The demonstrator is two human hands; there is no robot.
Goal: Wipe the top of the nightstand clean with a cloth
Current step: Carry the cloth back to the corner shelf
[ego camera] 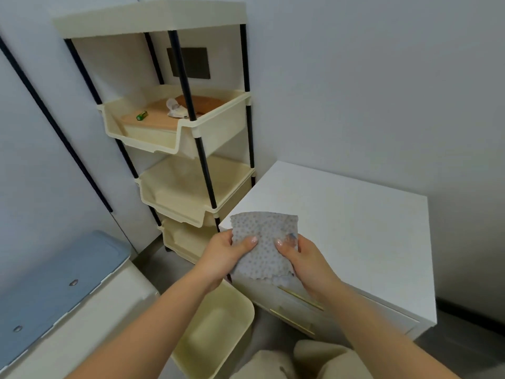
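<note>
A white nightstand [352, 222] stands at the right against the wall, its flat top bare and its drawer fronts with gold handles facing me. A grey dotted cloth [263, 243] is stretched between both hands, above the nightstand's near left corner. My left hand [225, 251] pinches the cloth's left edge with the thumb on top. On the cloth's right edge my right hand [303, 259] grips the same way. The cloth hangs in the air, and I cannot tell if it touches the top.
A cream tiered shelf rack [177, 149] with black poles stands left of the nightstand; its upper tray holds small items. A cream bin [218, 329] sits on the floor below my arms. A blue-lidded box [60, 291] is at the lower left.
</note>
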